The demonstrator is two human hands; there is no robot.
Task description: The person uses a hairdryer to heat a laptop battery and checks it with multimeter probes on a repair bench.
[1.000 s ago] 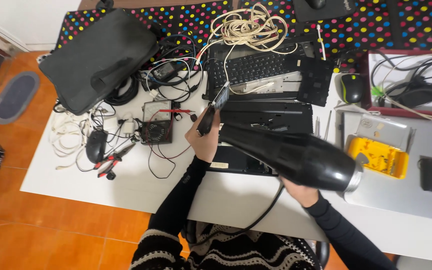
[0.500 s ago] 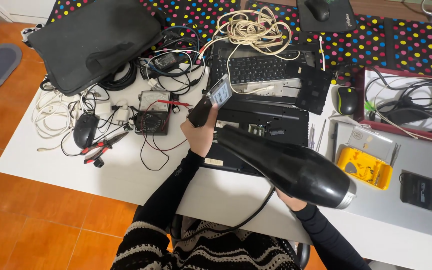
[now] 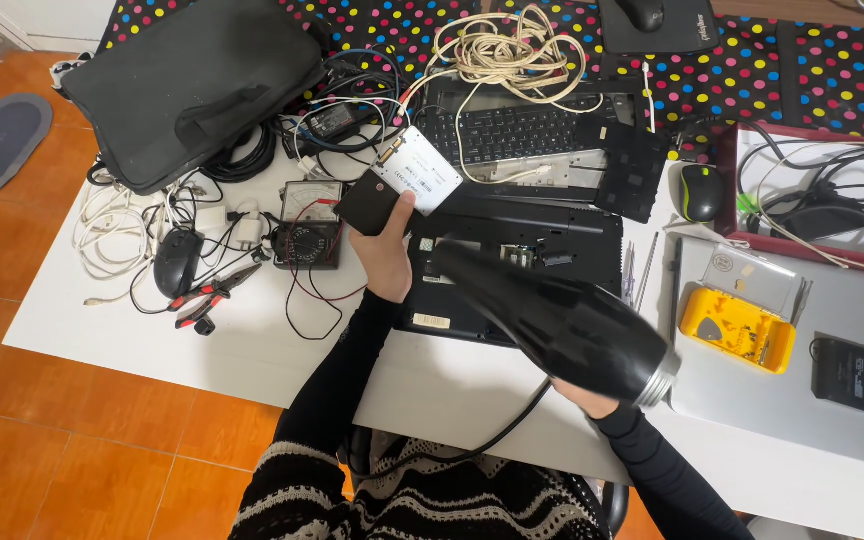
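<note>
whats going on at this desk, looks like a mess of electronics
A person seated at a white table holds a small flat device, black on one side and white on the other, up in the left hand. The right hand grips a big glossy black hair dryer, its narrow end pointing toward that device. Beneath both lies an opened black laptop base. A black analogue multimeter, red-handled pliers and tangled cables lie to the left.
</note>
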